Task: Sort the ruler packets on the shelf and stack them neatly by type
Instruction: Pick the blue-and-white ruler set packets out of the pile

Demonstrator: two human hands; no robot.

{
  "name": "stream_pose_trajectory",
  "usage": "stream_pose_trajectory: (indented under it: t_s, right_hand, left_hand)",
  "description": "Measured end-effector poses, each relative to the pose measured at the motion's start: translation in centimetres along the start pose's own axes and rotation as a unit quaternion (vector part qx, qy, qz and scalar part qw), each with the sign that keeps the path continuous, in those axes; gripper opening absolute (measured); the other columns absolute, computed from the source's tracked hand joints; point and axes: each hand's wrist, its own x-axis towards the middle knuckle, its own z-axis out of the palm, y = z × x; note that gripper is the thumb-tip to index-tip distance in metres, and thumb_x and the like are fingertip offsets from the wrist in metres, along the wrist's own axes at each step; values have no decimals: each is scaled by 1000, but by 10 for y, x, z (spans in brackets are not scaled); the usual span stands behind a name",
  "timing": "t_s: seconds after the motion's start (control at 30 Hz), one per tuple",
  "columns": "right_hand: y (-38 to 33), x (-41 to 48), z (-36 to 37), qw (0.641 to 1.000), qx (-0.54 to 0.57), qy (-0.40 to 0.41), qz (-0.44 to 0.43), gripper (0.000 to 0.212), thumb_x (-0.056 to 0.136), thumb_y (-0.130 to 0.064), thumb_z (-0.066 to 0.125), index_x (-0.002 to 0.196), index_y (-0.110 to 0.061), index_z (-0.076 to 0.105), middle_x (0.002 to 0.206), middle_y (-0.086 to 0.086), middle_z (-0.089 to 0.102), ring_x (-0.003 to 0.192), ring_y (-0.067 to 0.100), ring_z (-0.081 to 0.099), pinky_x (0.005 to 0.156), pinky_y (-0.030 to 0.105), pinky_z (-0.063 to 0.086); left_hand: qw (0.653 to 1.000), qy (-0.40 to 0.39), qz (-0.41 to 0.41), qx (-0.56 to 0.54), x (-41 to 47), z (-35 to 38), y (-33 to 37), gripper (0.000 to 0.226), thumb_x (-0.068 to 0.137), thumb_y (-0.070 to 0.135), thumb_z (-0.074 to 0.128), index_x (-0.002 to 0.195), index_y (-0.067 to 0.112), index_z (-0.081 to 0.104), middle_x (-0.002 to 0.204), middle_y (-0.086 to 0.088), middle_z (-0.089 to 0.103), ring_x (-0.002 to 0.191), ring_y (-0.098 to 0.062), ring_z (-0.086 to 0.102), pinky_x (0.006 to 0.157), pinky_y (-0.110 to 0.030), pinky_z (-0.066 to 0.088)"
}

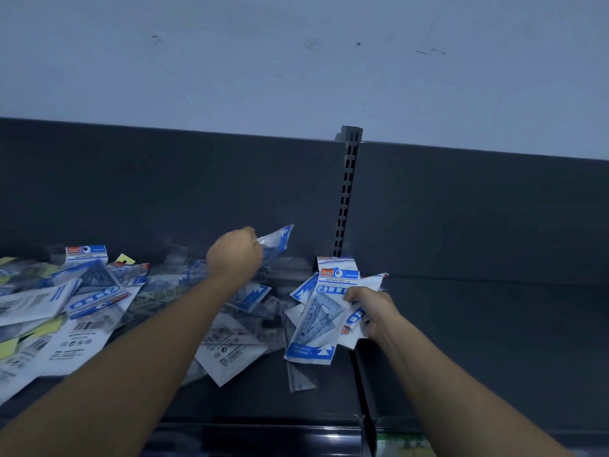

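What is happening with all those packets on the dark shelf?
A person is sorting ruler packets. The left hand grips one clear blue-and-white packet, lifted above the jumbled pile of packets on the dark grey shelf. The right hand holds a bunch of blue-and-white set-square packets. Most lie unsorted.

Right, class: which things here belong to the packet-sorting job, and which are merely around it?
Part of the job:
clear blue-edged packet gripped by the left hand
blue-and-white GEOMETRIC packets held by the right hand
jumbled heap of packets
dark grey shelf

Just there:
slotted grey upright
pale scuffed wall
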Motion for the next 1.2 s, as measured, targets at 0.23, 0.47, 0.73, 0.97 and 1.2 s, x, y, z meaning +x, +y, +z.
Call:
stream_pose_trajectory:
  t_s: [0.23, 0.47, 0.73, 0.97, 1.2]
  right_hand:
    - [6, 2, 10, 1000, 13, -17, -16, 12, 86, 1, 53, 94, -1, 62, 78, 16, 65, 64, 30, 62, 63, 39, 55]
    - [9, -1, 8, 998, -46, -37, -19, 32, 81, -5, 75, 109, 5, 64, 91, 19, 73, 71, 30, 71, 49, 36, 56]
    - [10, -4, 10, 996, -89, -14, 11, 26, 81, 8, 67, 107, 6, 62, 102, 24, 69, 74, 33, 66, 61, 42, 57]
    - [12, -7, 9, 994, -101, -33, 14, 21, 83, 7, 65, 104, 1, 62, 85, 15, 70, 70, 29, 67, 51, 38, 57]
    - [12, -7, 10, 994, -101, -38, 14, 17, 83, 7, 66, 98, 0, 63, 84, 14, 70, 70, 29, 68, 50, 37, 56]
  left_hand:
    - [913, -320, 82, -239, -29, 12, 21, 20, 88, 31, 66, 77, 14, 68, 70, 7, 63, 66, -8, 56, 67, -26, 47]
    - [920, -325, 48, -212, -33, 16, 10, 25, 91, 2, 52, 95, 16, 72, 100, 0, 70, 88, -11, 64, 82, -34, 55]
    - [943, -280, -10, 177, -28, 17, -27, 44, 86, 59, 57, 69, 18, 50, 84, -2, 60, 82, -19, 59, 76, -32, 49]
    - [942, -183, 31, 281, -35, 13, -15, 28, 95, 40, 52, 95, 15, 66, 99, -3, 68, 89, -19, 64, 72, -28, 44]
    - [943, -256, -18, 214, -30, 15, -11, 50, 75, 65, 65, 83, 17, 58, 88, 1, 60, 84, -17, 59, 73, -29, 50]
